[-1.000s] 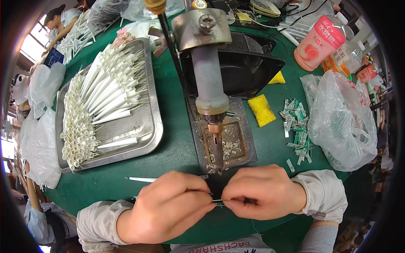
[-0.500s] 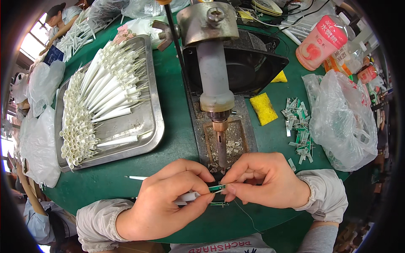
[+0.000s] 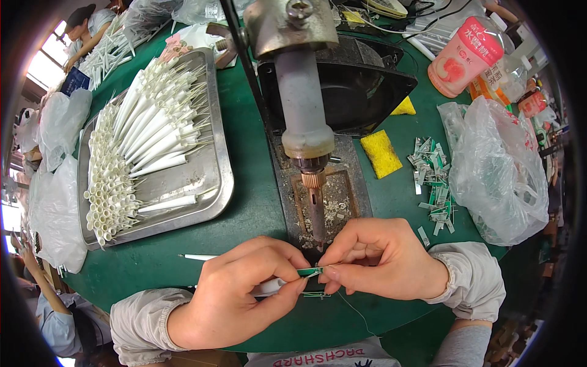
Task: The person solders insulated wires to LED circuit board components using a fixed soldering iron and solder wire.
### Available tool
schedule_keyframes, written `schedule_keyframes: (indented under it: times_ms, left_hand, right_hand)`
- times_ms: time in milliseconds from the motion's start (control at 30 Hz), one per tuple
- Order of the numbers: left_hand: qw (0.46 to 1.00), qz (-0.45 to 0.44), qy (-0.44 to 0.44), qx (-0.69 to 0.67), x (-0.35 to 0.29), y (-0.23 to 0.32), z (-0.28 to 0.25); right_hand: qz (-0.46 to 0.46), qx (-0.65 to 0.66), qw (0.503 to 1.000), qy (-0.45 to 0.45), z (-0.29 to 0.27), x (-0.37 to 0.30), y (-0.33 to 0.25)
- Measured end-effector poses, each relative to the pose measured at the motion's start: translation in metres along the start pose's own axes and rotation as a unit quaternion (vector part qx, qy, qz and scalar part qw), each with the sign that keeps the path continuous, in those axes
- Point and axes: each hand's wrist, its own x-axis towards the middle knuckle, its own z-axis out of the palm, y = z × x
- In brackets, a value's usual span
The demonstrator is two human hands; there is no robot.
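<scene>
Clutter and company around the green tabletop (image 3: 252, 189).
From the middle of the view, a pink-labelled bottle (image 3: 460, 58) shows at two o'clock, a clear bottle (image 3: 517, 76) just beyond it; a crumpled plastic bag (image 3: 501, 177) lies at three. More clear bags (image 3: 55, 214) slump at nine, a dark blue packet (image 3: 75, 81) sits at ten near a co-worker (image 3: 101, 25), and another person's pale blue sleeve (image 3: 58, 324) appears at eight.

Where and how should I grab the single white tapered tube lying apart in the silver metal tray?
Probably pinch the white tapered tube across its middle, from above and the near right: it lies on its side, with the silver metal tray bare around its middle. Avoid the thin wires at its right end.
</scene>
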Motion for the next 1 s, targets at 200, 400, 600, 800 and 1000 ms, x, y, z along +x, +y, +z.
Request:
schedule_keyframes:
  times_ms: [200,400,600,800,1000]
  left_hand:
    - [1.000,0.005,-0.013,0.002,0.000,0.000,-0.001]
    - [0.999,0.012,-0.017,-0.045,0.001,-0.003,-0.002]
    - [0.994,-0.037,-0.028,-0.102,-0.001,-0.005,-0.001]
    - [0.995,-0.045,-0.015,-0.091,0.004,-0.004,-0.005]
    - [0.981,-0.083,0.016,-0.174,0.010,0.000,-0.003]
  right_hand:
    - [0.008,0.027,1.000,-0.010,-0.001,0.000,0.002]
    - [0.005,0.053,0.998,-0.014,-0.002,0.000,0.003]
    - [-0.007,0.053,0.998,-0.015,-0.003,-0.001,0.002]
    - [0.051,0.059,0.996,-0.045,-0.015,0.007,-0.012]
    - [0.074,-0.025,0.996,-0.043,-0.015,0.002,-0.029]
